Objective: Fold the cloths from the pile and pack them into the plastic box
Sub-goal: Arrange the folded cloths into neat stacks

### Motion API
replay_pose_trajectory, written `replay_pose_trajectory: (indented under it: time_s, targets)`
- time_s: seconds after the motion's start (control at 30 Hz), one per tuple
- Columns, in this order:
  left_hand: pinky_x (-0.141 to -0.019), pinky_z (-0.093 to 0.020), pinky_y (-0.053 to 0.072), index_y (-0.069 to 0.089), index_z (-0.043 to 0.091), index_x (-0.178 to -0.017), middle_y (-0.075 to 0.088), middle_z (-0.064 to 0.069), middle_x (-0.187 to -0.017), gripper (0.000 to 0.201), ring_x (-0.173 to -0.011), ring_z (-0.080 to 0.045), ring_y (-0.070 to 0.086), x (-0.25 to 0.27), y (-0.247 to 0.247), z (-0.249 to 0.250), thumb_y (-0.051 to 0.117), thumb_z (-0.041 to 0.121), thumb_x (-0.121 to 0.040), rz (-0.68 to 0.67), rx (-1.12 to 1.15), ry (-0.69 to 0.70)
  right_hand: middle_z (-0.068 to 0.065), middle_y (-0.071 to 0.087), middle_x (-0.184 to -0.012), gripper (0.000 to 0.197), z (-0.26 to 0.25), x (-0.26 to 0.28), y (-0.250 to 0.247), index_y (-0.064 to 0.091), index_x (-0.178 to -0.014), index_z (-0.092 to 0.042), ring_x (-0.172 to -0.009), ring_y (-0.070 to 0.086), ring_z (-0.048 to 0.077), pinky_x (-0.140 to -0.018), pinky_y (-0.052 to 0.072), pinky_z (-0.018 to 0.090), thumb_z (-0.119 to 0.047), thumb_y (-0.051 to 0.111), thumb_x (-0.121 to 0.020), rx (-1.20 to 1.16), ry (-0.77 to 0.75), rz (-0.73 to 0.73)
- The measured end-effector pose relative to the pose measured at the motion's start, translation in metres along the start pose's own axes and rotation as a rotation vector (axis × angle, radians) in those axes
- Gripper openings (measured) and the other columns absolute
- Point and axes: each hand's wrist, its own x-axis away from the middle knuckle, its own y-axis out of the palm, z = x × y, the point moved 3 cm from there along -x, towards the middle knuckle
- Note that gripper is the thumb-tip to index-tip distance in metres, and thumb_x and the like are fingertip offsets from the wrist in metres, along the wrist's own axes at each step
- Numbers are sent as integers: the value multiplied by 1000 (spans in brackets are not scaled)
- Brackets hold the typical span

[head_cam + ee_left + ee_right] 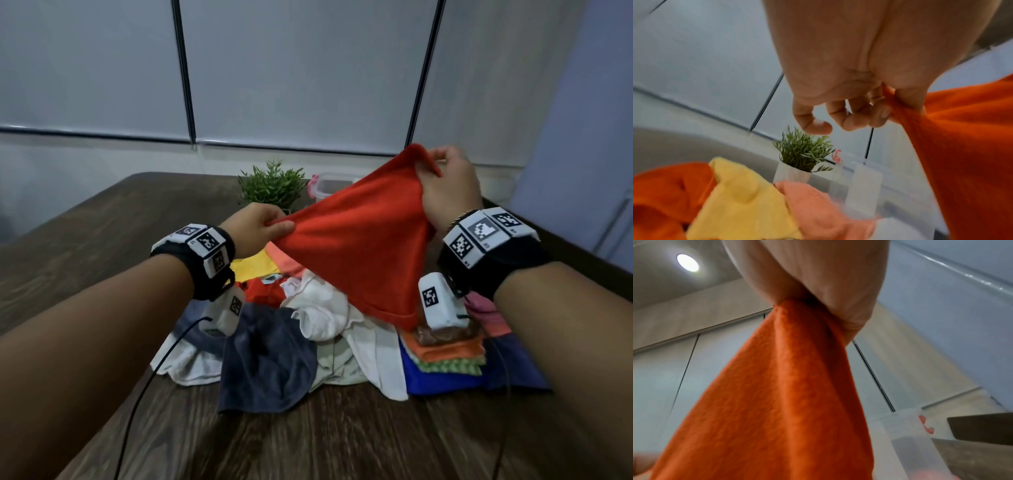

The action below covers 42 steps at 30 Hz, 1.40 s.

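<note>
An orange-red cloth (359, 246) hangs stretched in the air above the pile of cloths (308, 329). My left hand (260, 228) pinches its lower left corner, the thumb and forefinger closed on the cloth (953, 146). My right hand (445, 185) grips the upper right corner higher up, the orange-red cloth (781, 394) bunched in the palm. The clear plastic box (329, 186) with a pink latch stands behind the cloth at the far side of the table, mostly hidden. The box (861, 186) also shows beside the plant in the left wrist view.
A small potted plant (272, 186) stands left of the box. The pile holds a dark grey towel (267, 359), white cloths (325, 315), a yellow one (251, 267) and flat blue, green and orange cloths (445, 366). Bare dark wooden table (308, 438) lies in front.
</note>
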Motion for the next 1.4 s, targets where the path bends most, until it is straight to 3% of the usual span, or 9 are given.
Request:
replay_pose_trajectory:
  time_s: [0.1, 0.27, 0.4, 0.53, 0.63, 0.77, 0.93, 1.2, 1.4]
  targets:
    - [-61, -32, 55, 57, 16, -80, 57, 2, -65, 25, -58, -11, 59, -3, 1, 3, 55, 32, -99, 100, 486, -181, -1, 61, -97, 26, -4, 9, 0, 54, -103, -23, -89, 56, 19, -76, 35, 26, -48, 55, -95, 106, -34, -154]
    - [-64, -36, 57, 60, 13, -83, 55, -6, -73, 18, -68, -19, 57, -14, -10, 26, 55, 20, -99, 316, 874, -263, 5, 70, -101, 26, -7, 5, -9, 70, -108, -14, -89, 59, 17, -74, 38, 26, -33, 56, -98, 203, -100, -158]
    - [-50, -23, 52, 69, 7, -102, 65, 0, -74, 17, -57, -9, 60, -23, -36, 37, 61, 20, -96, 476, 846, -118, 6, 71, -89, 28, -14, -12, -30, 74, -104, -9, -82, 62, 18, -72, 44, 28, -32, 60, -96, 124, -64, -40]
    - [-72, -27, 58, 74, 12, -97, 74, -6, -90, 13, -76, -13, 69, -26, -58, 44, 68, 21, -91, 649, 855, 36, 6, 74, -90, 20, -28, -18, -46, 72, -93, -13, -81, 67, 20, -79, 54, 35, -32, 69, -89, -48, -90, 123]
    - [-69, -24, 57, 73, 8, -105, 75, -4, -94, 22, -77, -12, 70, -33, -65, 43, 66, 24, -93, 721, 794, -2, 6, 73, -88, 22, -34, -18, -43, 72, -92, -11, -78, 66, 19, -81, 55, 41, -32, 65, -92, -36, -103, 59]
    - [-65, -20, 45, 74, 11, -100, 69, 2, -82, 20, -60, 1, 55, -37, -63, 39, 63, 26, -94, 687, 546, -89, 10, 72, -81, 23, -28, -16, -38, 74, -92, -8, -77, 68, 30, -78, 56, 45, -28, 64, -92, 95, -16, -27]
    - [-61, -22, 51, 76, 14, -85, 71, 2, -73, 16, -59, -6, 61, -22, -48, 61, 75, 29, -81, 647, 447, -103, 10, 60, -51, 22, -41, 14, -16, 50, -84, -15, -35, 56, 17, -36, 47, 25, 3, 62, -87, -178, 190, -297]
    - [-53, -23, 41, 77, 12, -90, 58, 9, -50, 18, -48, -7, 51, -3, -18, 120, 63, 23, -93, 181, 619, 112, 21, 67, -74, 7, -79, 42, 21, 57, -89, -3, -55, 67, 27, -48, 53, 27, -2, 61, -93, -469, 131, -521]
    - [-91, -48, 55, 68, 4, -117, 73, -19, -102, 37, -99, -36, 70, 5, -17, 113, 77, 11, -81, 8, 679, 270, 10, 68, -65, 11, -80, 31, 13, 67, -95, -8, -54, 65, 19, -47, 44, 23, -1, 62, -88, -401, 31, -511]
